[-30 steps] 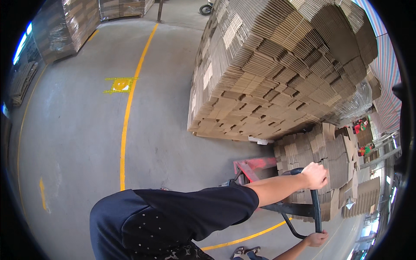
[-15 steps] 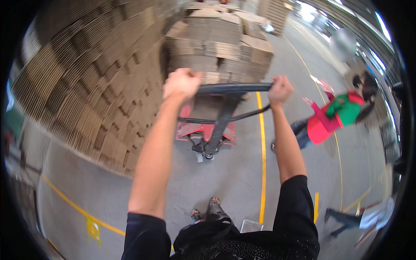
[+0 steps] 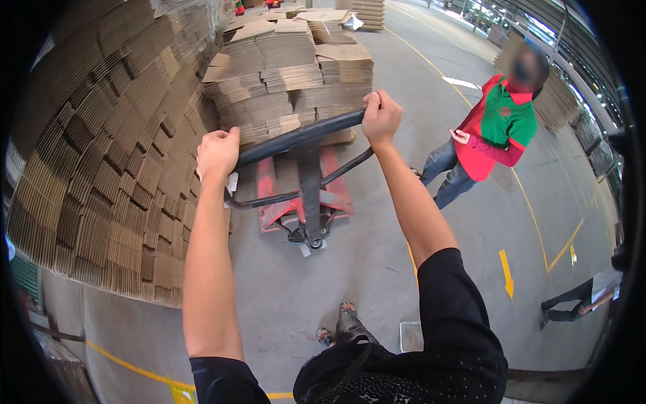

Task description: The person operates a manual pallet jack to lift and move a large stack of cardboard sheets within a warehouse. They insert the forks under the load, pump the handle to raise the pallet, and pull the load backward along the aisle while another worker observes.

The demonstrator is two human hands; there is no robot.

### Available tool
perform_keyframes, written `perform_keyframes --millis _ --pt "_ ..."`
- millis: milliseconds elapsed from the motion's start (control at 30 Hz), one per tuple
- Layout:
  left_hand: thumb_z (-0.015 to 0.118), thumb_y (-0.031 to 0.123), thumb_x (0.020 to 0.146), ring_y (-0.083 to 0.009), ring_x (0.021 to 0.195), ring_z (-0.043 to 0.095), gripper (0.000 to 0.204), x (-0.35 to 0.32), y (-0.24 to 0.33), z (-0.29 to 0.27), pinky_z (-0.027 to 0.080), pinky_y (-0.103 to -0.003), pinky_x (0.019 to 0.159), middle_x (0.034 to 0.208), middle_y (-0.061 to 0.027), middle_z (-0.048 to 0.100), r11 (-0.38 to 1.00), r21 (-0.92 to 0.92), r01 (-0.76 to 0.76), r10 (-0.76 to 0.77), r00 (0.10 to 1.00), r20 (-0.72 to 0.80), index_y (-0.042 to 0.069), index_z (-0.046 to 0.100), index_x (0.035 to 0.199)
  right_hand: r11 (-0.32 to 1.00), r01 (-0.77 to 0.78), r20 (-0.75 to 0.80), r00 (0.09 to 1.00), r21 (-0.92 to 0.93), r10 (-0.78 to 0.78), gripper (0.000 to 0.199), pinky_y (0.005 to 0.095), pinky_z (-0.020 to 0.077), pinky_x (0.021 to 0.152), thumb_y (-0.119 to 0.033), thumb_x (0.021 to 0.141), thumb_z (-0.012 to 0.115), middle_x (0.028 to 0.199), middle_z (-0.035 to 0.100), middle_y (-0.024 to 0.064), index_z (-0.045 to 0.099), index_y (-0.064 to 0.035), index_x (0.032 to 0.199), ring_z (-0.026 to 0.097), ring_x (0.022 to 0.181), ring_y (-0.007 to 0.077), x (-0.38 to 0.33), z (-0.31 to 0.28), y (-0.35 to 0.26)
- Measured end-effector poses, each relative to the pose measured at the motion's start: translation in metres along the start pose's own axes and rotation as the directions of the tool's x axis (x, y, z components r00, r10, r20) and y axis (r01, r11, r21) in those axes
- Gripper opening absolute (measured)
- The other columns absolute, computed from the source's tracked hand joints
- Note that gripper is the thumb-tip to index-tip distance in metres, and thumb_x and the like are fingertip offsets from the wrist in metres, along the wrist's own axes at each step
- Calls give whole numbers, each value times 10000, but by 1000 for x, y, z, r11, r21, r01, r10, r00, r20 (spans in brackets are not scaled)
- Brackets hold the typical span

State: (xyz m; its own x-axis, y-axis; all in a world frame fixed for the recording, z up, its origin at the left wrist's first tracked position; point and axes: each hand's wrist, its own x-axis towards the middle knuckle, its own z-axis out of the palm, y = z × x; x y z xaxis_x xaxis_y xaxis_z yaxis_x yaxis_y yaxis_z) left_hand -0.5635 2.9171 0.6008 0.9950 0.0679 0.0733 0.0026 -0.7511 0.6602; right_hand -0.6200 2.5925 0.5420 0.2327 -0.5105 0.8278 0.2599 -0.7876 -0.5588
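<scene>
Two bare hands clench the black crossbar (image 3: 303, 137) of a pallet jack (image 3: 336, 200): the left hand (image 3: 219, 153) is curled over its left end, the right hand (image 3: 382, 118) is wrapped around its right end. This bar's long axis runs crosswise from fist to fist, tilted so that the right end sits higher in view, while the jack's red base lies below and beyond the fingers, between the two wrists, the left hand somewhat nearer to it. Beneath the smooth, round bar a thin, bent tube loop (image 3: 269, 200) flares from the flat dark shaft (image 3: 309, 192), which drops to the jack's wheeled foot. Scuffed red-painted steel forms the jack's forks, pointing away toward a stack of flattened corrugated cartons (image 3: 289, 62) beyond them; whether they reach under it, I cannot tell. Left of the jack rises a taller wall of bundled cardboard (image 3: 121, 182), its ridged brown edges in staggered layers. Right of the jack, on grey concrete, stands a co-worker (image 3: 494, 131) in a red-and-green shirt and jeans.
</scene>
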Motion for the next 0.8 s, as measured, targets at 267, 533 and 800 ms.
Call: perform_keyframes --millis 267,533,800 --pt "599 510 869 -357 1144 676 459 5 -5 2 502 -469 1004 1154 -164 744 1000 -5 -4 5 1000 18 147 789 1077 1000 -18 -2 1000 -13 18 251 449 454 557 -198 925 578 641 588 174 610 -40 733 576 580 390 0 0 -2" --pt "604 492 872 -349 1124 686 468 8 -7 2 507 -451 996 1118 -162 754 999 -3 -41 41 999 16 115 783 1086 999 -19 -3 1000 -37 19 273 474 462 568 -221 921 580 656 600 187 590 -41 716 584 600 418 -1 1 0" --pt "653 361 964 -191 983 684 389 -12 -11 -6 502 -318 933 978 -65 743 856 -477 -199 236 972 19 54 721 1193 977 -50 202 975 -209 93 336 538 513 633 -301 924 598 677 657 221 640 -44 711 649 678 460 13 -13 -5"
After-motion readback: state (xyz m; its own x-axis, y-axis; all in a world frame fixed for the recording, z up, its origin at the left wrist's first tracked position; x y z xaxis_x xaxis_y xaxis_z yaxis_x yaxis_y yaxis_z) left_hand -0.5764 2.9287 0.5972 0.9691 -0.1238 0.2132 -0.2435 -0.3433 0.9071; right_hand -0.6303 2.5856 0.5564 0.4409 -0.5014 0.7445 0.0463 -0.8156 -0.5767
